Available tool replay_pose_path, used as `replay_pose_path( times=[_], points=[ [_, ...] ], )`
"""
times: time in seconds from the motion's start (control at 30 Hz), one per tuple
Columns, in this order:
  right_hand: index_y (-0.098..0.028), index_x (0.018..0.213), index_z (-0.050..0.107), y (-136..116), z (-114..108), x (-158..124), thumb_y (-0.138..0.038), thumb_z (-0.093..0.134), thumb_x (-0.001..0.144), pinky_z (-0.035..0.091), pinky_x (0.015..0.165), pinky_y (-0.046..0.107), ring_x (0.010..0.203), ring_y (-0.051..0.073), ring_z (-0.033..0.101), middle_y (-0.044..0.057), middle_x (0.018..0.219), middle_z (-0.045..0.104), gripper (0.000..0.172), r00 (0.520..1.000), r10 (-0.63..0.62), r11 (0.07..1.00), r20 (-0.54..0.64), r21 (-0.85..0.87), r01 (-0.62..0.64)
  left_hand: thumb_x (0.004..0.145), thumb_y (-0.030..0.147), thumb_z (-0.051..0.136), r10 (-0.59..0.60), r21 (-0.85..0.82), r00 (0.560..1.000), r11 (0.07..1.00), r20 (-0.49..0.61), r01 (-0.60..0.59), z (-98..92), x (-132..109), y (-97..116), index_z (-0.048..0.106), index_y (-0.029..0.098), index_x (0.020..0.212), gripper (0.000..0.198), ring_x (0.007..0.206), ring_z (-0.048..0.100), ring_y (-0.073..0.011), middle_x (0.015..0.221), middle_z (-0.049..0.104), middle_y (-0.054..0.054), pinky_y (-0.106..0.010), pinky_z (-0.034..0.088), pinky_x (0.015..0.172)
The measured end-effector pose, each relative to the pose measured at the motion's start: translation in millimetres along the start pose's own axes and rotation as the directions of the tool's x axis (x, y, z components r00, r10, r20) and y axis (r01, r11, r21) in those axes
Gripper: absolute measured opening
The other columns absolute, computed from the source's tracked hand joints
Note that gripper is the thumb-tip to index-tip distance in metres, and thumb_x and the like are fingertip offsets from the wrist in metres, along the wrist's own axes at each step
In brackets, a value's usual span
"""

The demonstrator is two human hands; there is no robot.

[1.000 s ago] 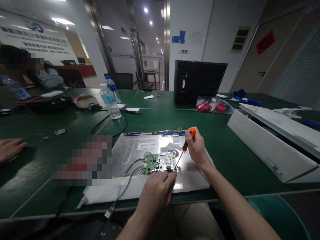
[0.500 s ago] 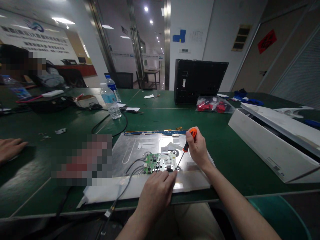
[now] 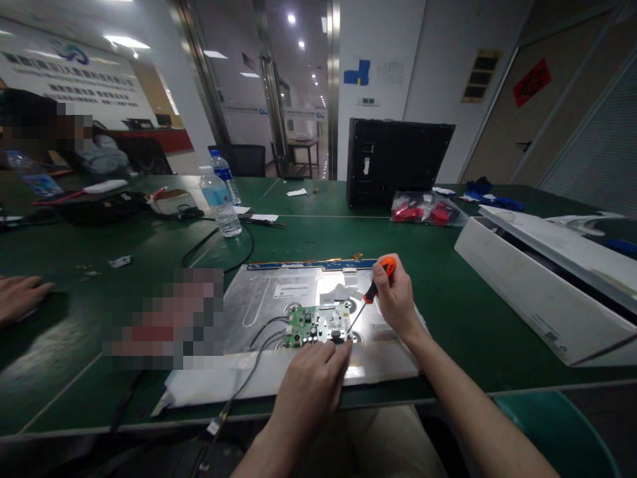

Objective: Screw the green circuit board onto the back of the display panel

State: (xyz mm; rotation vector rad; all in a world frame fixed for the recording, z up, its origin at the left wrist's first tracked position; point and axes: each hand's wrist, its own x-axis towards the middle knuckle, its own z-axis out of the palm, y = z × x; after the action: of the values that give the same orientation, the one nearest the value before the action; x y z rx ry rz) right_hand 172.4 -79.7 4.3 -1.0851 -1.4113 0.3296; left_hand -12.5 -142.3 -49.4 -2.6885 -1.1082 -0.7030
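My right hand (image 3: pixel 397 292) is wrapped round the orange and black handle of a screwdriver (image 3: pixel 369 292), which leans to the right. Its thin shaft slants down to the right edge of a green circuit board (image 3: pixel 303 320), near the lower corner. At the board's near edge is my left hand (image 3: pixel 317 372), its fingers closed together against the board; the fingertips are partly hidden. The board lies on a silvery metal panel (image 3: pixel 259 285) with a blue strip along its far edge. Dark cables (image 3: pixel 256 362) run from the board's left side over the table's front edge.
Left of the panel, another person's hand (image 3: pixel 22 295) rests on the green table (image 3: pixel 279 239). Water bottles (image 3: pixel 219 199) stand behind. A black box-like device (image 3: pixel 398 162) and a bag of red items (image 3: pixel 425 209) are at the back; a white box (image 3: pixel 537 299) lies right.
The screwdriver's tip has shifted slightly left and up at the board's corner, while its handle moved a little right with my right hand. My left hand has stayed in place.
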Motion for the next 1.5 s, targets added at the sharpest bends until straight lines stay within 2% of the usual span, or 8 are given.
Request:
replay_pose_path(
  times=[0.23, 0.67, 1.0, 1.2, 1.5],
  points=[
    [-0.022, 0.076, 0.043, -3, 1, 1, -0.048, 0.043, 0.091, 0.03, 0.044, 0.021, 0.042, 0.01, 0.041, -0.009, 0.051, 0.04, 0.029, 1.0, -0.018, 0.999, 0.019, -0.033, 0.019, 0.088, 0.01, 0.051, -0.003, -0.001, 1.0, 1.0, -0.004, 0.003, 0.9, 0, 0, 0.059, 0.017, 0.109, 0.024, 0.064, 0.054, -0.0199, 0.071, 0.058, -0.002, -0.03, 0.04, 0.059],
    [-0.023, 0.075, 0.043, -3, -1, 1, -0.046, 0.043, 0.091, 0.03, 0.044, 0.02, 0.042, 0.009, 0.041, -0.009, 0.051, 0.04, 0.028, 0.999, -0.04, 0.998, 0.016, -0.057, 0.041, 0.09, 0.01, 0.048, 0.008, -0.011, 1.0, 1.0, -0.026, -0.009, 0.0, -1, 0, 0.058, 0.016, 0.111, 0.024, 0.064, 0.055, -0.0201, 0.072, 0.058, -0.002, -0.03, 0.04, 0.059],
    [-0.023, 0.08, 0.043, -7, -3, -4, -0.038, 0.047, 0.092, 0.032, 0.042, 0.019, 0.04, 0.008, 0.042, -0.01, 0.052, 0.038, 0.02, 0.986, -0.163, 0.986, 0.046, -0.035, 0.165, 0.097, 0.014, 0.037, 0.018, -0.006, 0.996, 1.0, -0.09, -0.019, 1.1, 1, 1, 0.059, 0.014, 0.108, 0.024, 0.062, 0.054, -0.0187, 0.07, 0.058, -0.003, -0.03, 0.042, 0.059],
    [-0.023, 0.084, 0.045, -14, -3, -7, -0.037, 0.046, 0.092, 0.031, 0.042, 0.02, 0.04, 0.008, 0.042, -0.008, 0.056, 0.044, 0.016, 0.966, -0.254, 0.964, 0.053, -0.072, 0.258, 0.099, 0.016, 0.032, 0.023, 0.025, 0.996, 0.999, -0.082, -0.021, 1.3, 1, 1, 0.059, 0.013, 0.112, 0.029, 0.061, 0.054, -0.0173, 0.068, 0.058, -0.003, -0.029, 0.042, 0.057],
    [-0.023, 0.09, 0.044, -14, -3, -9, -0.036, 0.046, 0.093, 0.031, 0.041, 0.02, 0.039, 0.008, 0.04, -0.009, 0.055, 0.044, 0.013, 0.953, -0.299, 0.946, 0.051, -0.117, 0.303, 0.099, 0.015, 0.033, 0.037, 0.038, 0.998, 0.999, -0.047, -0.036, 1.2, 2, 0, 0.058, 0.012, 0.115, 0.03, 0.06, 0.054, -0.0182, 0.069, 0.057, -0.003, -0.03, 0.041, 0.056]
  ],
)
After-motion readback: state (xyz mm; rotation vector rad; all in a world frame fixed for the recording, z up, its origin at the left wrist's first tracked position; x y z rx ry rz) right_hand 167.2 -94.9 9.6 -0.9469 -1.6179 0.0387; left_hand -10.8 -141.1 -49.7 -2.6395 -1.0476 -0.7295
